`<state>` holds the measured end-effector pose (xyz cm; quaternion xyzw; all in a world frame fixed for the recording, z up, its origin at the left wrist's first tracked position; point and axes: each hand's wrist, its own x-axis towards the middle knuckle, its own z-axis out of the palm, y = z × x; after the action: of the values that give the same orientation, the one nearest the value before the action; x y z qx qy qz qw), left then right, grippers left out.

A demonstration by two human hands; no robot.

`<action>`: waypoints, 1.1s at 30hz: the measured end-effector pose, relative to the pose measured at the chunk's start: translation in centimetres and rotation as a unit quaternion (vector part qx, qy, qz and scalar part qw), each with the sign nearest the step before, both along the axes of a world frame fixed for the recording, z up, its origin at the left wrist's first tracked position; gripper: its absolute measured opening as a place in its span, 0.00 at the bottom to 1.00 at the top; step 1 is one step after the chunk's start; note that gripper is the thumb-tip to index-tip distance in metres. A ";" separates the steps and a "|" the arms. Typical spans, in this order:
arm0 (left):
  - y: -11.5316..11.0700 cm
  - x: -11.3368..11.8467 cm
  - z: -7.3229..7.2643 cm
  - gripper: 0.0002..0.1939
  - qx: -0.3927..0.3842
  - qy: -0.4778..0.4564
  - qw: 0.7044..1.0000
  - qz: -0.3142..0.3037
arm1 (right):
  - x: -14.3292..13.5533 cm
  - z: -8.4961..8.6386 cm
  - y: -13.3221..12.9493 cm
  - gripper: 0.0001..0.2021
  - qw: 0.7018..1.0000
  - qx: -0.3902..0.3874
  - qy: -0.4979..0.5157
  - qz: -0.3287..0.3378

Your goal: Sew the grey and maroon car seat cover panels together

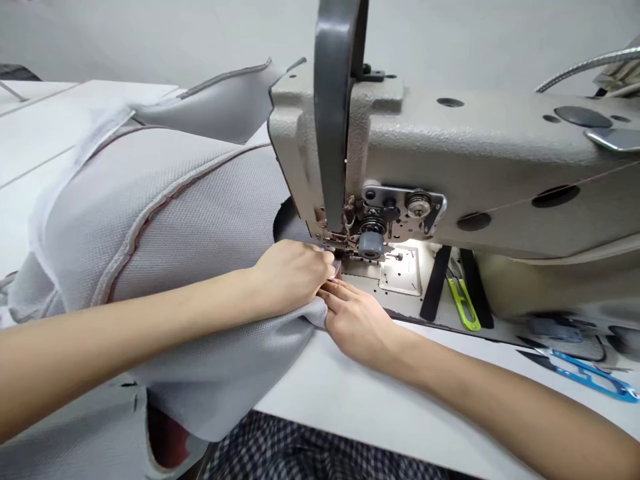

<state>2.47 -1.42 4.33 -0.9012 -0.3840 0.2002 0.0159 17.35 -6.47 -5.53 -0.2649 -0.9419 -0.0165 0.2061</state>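
Observation:
Grey fabric [220,220] with sewn seams lies bunched over the table and runs up to the needle area of a sewing machine [450,153]. My left hand [295,273] is closed on the fabric just left of the presser foot, knuckles up. Close against it, my right hand [357,320] pinches the fabric's edge, its fingers pressed together and pointing at the needle. The fingertips of both hands nearly meet, and the cloth between them is partly hidden. The machine's head also covers part of the fabric behind it.
Yellow-green thread snips [464,303] lie between two black strips right of the needle plate [400,270]. Blue thread snips [585,373] rest on the white table [310,387] farther right. Part of the fabric hangs over the table's front edge, near checked cloth [300,450].

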 end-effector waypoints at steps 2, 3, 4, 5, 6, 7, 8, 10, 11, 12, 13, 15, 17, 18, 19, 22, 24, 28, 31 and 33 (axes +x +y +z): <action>0.1 0.2 0.0 0.11 0.008 -0.001 1.000 -0.002 | -0.2 -0.2 0.1 0.11 1.000 -0.004 -0.004 -0.014; 0.2 0.2 0.0 0.12 0.014 -0.003 1.000 -0.006 | -0.3 -0.2 0.2 0.11 1.000 -0.009 -0.007 -0.022; 0.3 0.2 -0.1 0.12 0.021 -0.004 1.000 -0.010 | -0.4 -0.3 0.3 0.11 0.999 -0.018 -0.010 -0.030; 0.4 0.1 -0.1 0.13 0.027 -0.005 1.000 -0.013 | -0.4 -0.3 0.4 0.12 0.999 -0.027 -0.011 -0.037; 0.5 0.1 -0.2 0.14 0.032 -0.006 0.999 -0.016 | -0.3 -0.2 0.5 0.13 0.998 -0.038 -0.010 -0.042; 0.5 0.0 -0.2 0.14 0.034 -0.005 0.999 -0.017 | -0.2 -0.2 0.6 0.14 0.998 -0.048 -0.005 -0.043; 0.6 -0.1 -0.2 0.14 0.036 -0.004 0.999 -0.016 | -0.1 -0.1 0.7 0.14 0.998 -0.059 0.001 -0.039; 0.6 -0.2 -0.2 0.15 0.035 -0.006 0.999 -0.015 | 0.3 0.2 0.9 0.15 0.997 -0.074 0.021 -0.011; 0.5 -0.2 -0.2 0.15 0.034 -0.009 0.999 -0.016 | 0.5 0.3 0.9 0.15 0.997 -0.076 0.032 0.008; 0.5 -0.1 -0.1 0.15 0.034 -0.012 0.999 -0.017 | 0.6 0.3 0.9 0.16 0.996 -0.075 0.041 0.024; 0.4 -0.1 -0.1 0.14 0.033 -0.017 0.999 -0.015 | 0.6 0.4 0.9 0.16 0.996 -0.071 0.044 0.032; 0.1 0.2 -0.1 0.14 0.025 -0.025 0.999 0.004 | 0.5 0.3 0.9 0.13 0.997 -0.063 0.028 0.025; -0.1 0.5 -0.1 0.13 0.008 -0.032 0.999 0.031 | 0.1 0.3 0.9 0.11 0.998 -0.064 -0.006 0.008; -0.1 0.6 -0.1 0.13 0.002 -0.034 0.999 0.039 | 0.0 0.2 0.9 0.11 0.998 -0.065 -0.020 0.002; -0.1 0.6 -0.2 0.13 -0.003 -0.035 0.999 0.040 | -0.2 0.2 0.9 0.10 0.997 -0.065 -0.028 0.000; -0.1 0.6 -0.1 0.14 -0.008 -0.034 0.999 0.024 | -0.4 0.2 1.1 0.09 0.997 -0.068 -0.034 -0.007; 0.0 0.5 0.1 0.15 -0.011 -0.033 0.999 0.018 | -0.6 0.0 1.4 0.09 0.997 -0.073 -0.034 -0.015; 0.4 0.8 0.1 0.14 -0.006 -0.013 0.999 0.030 | -0.9 -0.5 1.8 0.09 0.997 -0.075 -0.009 -0.034; 0.9 1.1 0.3 0.14 0.003 0.007 0.999 0.034 | -0.5 -0.1 2.0 0.09 0.992 -0.120 0.029 -0.032; 0.4 1.0 1.2 0.14 0.005 0.003 0.999 0.040 | 0.5 0.8 2.3 0.05 0.977 -0.202 0.072 -0.015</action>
<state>3.47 -1.07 5.48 -0.8845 -0.4204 0.2020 0.0137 17.81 -4.20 -4.69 -0.3160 -0.9044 0.1899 0.2151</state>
